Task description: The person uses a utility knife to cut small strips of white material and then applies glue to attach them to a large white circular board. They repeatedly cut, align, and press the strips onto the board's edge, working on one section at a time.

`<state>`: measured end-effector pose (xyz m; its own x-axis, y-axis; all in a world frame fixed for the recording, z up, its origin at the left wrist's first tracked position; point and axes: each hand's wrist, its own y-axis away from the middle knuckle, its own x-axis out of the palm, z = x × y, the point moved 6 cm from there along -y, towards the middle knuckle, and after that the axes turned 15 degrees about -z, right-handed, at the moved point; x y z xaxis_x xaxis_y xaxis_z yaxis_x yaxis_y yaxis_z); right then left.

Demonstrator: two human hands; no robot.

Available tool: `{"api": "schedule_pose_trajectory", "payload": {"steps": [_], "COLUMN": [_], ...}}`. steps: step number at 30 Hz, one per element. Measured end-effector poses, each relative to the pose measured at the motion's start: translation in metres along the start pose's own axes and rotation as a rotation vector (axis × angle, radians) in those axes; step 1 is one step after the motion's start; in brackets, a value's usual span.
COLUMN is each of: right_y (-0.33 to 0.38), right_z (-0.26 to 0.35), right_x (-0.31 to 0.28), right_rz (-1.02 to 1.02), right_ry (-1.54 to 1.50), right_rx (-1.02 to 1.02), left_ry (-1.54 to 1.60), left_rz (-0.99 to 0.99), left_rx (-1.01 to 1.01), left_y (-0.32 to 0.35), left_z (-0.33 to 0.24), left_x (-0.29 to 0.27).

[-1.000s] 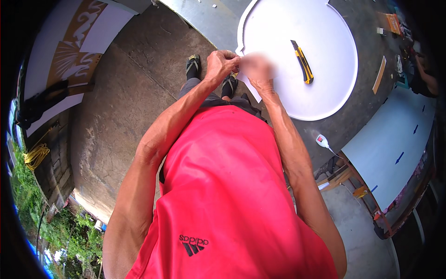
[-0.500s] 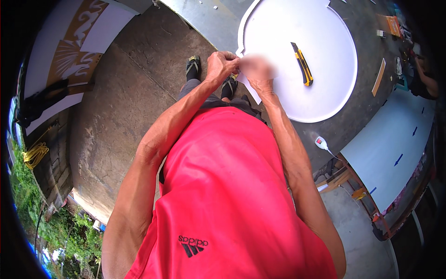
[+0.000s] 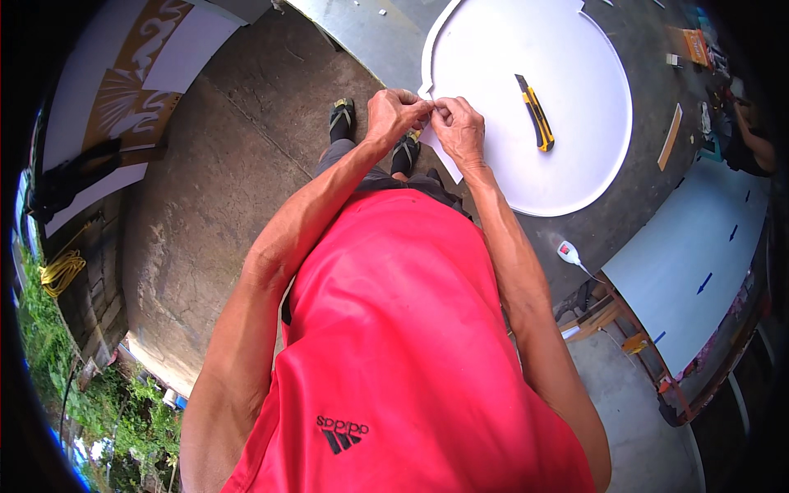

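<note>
My left hand (image 3: 394, 113) and my right hand (image 3: 460, 130) meet fingertip to fingertip at the near left edge of a round white panel (image 3: 567, 156). Both are closed in a pinch on a white strip (image 3: 445, 158), whose free part hangs below my right hand, off the table's edge. My fingers cover the pinched part. The panel lies flat, with a thin raised white rim around much of it. On its surface, to the right of my hands, rests a yellow and black utility knife (image 3: 535, 113), which neither hand touches.
Beneath the panel is a grey table (image 3: 366, 37). A white handheld tool with a cord (image 3: 569, 251) and a wooden strip (image 3: 670, 137) lie to the right. Farther right are a pale blue sheet (image 3: 699, 263) and another person's arm (image 3: 756, 141). A brown-and-white patterned board (image 3: 136, 74) stands left.
My right hand, a blur half a second ago, now shows sharply with its fingers bent into a pinch. My left hand has barely shifted. The knife and panel are unmoved.
</note>
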<state>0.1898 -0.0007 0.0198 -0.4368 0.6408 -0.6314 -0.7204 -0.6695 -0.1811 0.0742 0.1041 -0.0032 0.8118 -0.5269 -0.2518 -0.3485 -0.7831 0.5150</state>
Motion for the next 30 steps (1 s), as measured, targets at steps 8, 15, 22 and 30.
{"api": "schedule_pose_trajectory", "payload": {"steps": [8,15,22,30], "right_y": [0.0000,0.0002,-0.0001,0.0010], "right_z": [0.0009,-0.0002,0.0010,0.0034], "right_x": [0.0004,0.0015,0.0003,-0.0004], "right_rz": [0.005,0.008,0.013,0.005], "right_ry": [0.001,0.020,-0.002,0.013], "right_rx": [-0.012,-0.024,-0.018,-0.018], "left_ry": [0.003,0.006,0.001,-0.014], "left_rz": [-0.008,-0.009,-0.026,-0.029], "left_rx": [0.007,0.006,0.001,-0.006], "left_y": [-0.0014,-0.0001,0.0000,-0.0011], "left_z": [0.0028,-0.0002,-0.0012,-0.0018], "left_x": [0.0012,0.0007,0.0001,0.0003]}}
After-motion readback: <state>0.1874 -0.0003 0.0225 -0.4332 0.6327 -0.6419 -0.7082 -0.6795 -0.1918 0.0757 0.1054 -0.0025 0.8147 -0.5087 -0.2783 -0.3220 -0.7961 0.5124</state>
